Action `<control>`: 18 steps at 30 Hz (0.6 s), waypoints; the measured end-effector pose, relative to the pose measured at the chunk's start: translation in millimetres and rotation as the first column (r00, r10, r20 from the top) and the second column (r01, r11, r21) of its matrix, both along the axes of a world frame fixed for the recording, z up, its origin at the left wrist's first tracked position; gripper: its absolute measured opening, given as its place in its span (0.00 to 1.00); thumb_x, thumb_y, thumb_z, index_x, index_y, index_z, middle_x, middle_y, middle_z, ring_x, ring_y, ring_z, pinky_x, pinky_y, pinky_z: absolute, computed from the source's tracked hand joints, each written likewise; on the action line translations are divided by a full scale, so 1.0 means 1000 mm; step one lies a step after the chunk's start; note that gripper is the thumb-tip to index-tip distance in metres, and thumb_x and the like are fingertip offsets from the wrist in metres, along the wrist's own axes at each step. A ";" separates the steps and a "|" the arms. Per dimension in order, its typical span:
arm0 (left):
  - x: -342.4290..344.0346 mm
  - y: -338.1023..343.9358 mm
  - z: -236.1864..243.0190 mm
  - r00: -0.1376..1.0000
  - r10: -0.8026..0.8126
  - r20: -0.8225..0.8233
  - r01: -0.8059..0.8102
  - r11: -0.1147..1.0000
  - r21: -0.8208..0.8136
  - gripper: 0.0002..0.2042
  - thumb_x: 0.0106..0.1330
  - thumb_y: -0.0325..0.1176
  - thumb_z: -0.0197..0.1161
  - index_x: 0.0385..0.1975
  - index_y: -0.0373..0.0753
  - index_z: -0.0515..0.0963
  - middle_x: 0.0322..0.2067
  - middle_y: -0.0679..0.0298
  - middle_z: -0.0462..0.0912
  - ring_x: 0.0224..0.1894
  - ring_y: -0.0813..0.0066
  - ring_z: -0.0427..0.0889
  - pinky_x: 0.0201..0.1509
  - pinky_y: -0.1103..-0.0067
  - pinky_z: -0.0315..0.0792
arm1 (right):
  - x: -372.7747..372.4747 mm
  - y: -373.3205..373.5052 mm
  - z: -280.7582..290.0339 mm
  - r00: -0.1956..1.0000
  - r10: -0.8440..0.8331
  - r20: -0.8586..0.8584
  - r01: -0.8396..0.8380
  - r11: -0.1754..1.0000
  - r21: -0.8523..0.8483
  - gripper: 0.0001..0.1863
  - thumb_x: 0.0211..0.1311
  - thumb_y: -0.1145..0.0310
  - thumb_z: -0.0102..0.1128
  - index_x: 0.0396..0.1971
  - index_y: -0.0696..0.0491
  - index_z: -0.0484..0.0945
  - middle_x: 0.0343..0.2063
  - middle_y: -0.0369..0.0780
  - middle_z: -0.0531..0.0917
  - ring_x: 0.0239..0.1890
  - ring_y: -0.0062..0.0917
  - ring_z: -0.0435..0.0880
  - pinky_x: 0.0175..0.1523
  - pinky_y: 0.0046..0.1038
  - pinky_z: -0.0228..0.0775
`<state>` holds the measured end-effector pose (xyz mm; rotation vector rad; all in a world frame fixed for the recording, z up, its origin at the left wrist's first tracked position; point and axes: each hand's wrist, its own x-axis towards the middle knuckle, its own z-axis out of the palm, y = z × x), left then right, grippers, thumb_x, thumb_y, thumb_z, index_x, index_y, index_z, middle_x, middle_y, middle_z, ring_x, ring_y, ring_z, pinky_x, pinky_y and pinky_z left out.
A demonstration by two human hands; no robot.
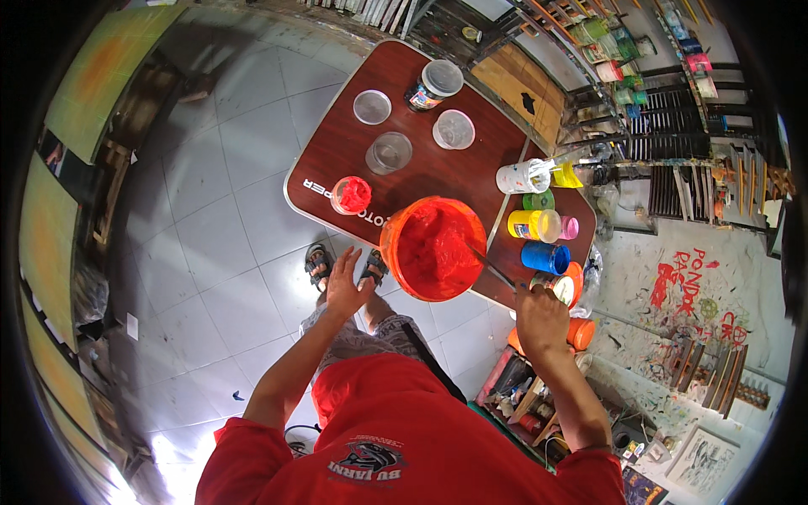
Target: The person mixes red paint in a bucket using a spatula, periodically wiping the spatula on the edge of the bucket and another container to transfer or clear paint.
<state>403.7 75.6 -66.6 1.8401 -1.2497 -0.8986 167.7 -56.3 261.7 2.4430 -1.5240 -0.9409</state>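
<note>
An orange bucket (390, 257) of thick red paint (442, 252) stands at the near edge of a dark red-brown table (337, 151). My right hand (543, 318) is closed around the handle of a thin dark stirring tool (498, 271), whose far end dips into the paint and is hidden there. Just left of the bucket, my left hand (346, 286) is held up with fingers spread, holding nothing; whether it touches the rim I cannot tell. A small clear cup with red paint (352, 195) sits left of the bucket, near the table's edge.
Behind the bucket are clear plastic tubs (389, 153) and a dark-labelled jar (433, 84). On the right side stand white (522, 178), yellow (530, 225) and blue (544, 257) paint containers. Racks (656, 109) fill the far right; painted panels (105, 76) lean at left.
</note>
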 end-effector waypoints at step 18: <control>-0.012 -0.018 0.019 0.973 0.008 -0.229 -0.005 1.000 0.011 0.18 0.65 0.33 0.65 0.54 0.36 0.80 0.44 0.56 0.84 0.39 0.63 0.86 0.44 0.68 0.80 | 0.025 0.013 -0.073 0.996 -0.084 -0.043 0.085 0.996 0.035 0.08 0.63 0.73 0.57 0.40 0.58 0.80 0.28 0.44 0.87 0.33 0.36 0.90 0.35 0.37 0.84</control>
